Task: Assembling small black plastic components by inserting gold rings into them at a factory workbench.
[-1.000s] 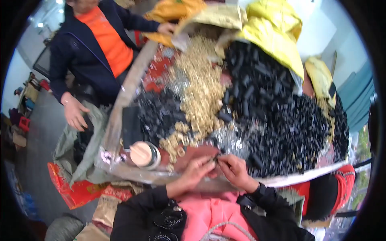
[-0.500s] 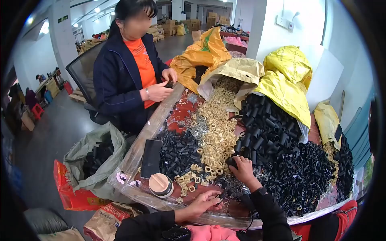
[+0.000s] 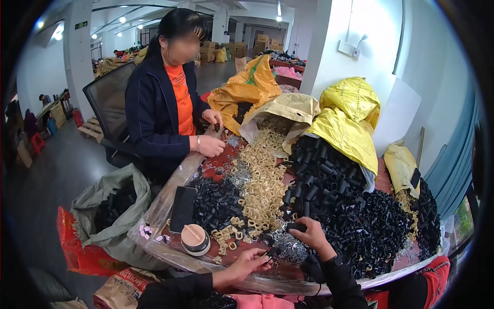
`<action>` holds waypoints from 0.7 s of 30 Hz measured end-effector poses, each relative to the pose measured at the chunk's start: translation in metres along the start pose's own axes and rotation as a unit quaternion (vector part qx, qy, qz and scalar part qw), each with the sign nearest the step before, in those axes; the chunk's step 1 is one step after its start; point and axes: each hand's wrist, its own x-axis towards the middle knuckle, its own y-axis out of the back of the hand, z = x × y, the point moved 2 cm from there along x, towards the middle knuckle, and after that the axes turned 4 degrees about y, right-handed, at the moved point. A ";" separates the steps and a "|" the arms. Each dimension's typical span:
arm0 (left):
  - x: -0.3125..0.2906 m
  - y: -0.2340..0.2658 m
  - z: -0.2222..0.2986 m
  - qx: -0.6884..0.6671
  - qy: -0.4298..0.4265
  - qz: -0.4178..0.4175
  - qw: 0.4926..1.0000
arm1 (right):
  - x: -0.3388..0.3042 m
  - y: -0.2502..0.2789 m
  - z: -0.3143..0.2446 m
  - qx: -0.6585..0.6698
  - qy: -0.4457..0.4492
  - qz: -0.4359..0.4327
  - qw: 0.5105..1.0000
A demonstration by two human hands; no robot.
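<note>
My left hand (image 3: 250, 263) is above the near table edge, its fingers pinching a small black plastic piece (image 3: 270, 253). To its right, my right hand (image 3: 313, 239) grips a short black tube (image 3: 297, 227) between thumb and fingers, over a scatter of silver metal clips (image 3: 291, 247). Just beyond lies a strip of gold-coloured square rings (image 3: 262, 190). A heap of black tubes (image 3: 321, 177) rises behind my right hand, and smaller black plastic parts (image 3: 365, 234) spread to its right.
A jar with a pinkish lid (image 3: 195, 240) and a black phone (image 3: 183, 208) lie at the table's left. Opposite, a co-worker (image 3: 170, 113) handles a small dark piece. Yellow sacks (image 3: 345, 123) back the heaps. A grey-green sack (image 3: 121, 216) stands left on the floor.
My right hand has drawn the black tube back from the heap, nearer to my left hand. The co-worker's hands have moved lower and apart. The whole view has shifted slightly.
</note>
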 end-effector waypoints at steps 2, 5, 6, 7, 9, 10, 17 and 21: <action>0.000 -0.001 0.000 -0.010 -0.006 0.007 1.000 | -0.006 0.005 -0.007 0.019 -0.026 -0.023 0.999; 0.002 -0.004 -0.001 -0.009 -0.004 -0.007 1.000 | -0.013 0.008 -0.018 0.194 -0.067 -0.089 0.975; 0.003 -0.003 -0.001 -0.002 -0.004 -0.021 1.000 | -0.015 0.005 -0.019 0.196 -0.071 -0.092 0.974; 0.003 -0.003 0.000 0.005 -0.003 -0.034 0.999 | -0.018 -0.001 -0.020 0.274 -0.106 -0.132 0.947; 0.003 -0.005 0.001 0.011 0.004 -0.046 0.999 | -0.024 -0.012 -0.025 0.423 -0.174 -0.206 0.865; 0.004 -0.008 0.001 0.022 0.008 -0.061 0.998 | -0.026 -0.014 -0.028 0.428 -0.180 -0.206 0.861; 0.000 -0.024 0.007 0.050 0.040 -0.103 0.993 | -0.041 -0.020 -0.010 0.422 -0.159 -0.276 0.849; 0.011 -0.020 0.001 0.111 0.035 -0.101 0.988 | -0.060 -0.036 -0.016 0.602 -0.384 -0.227 0.662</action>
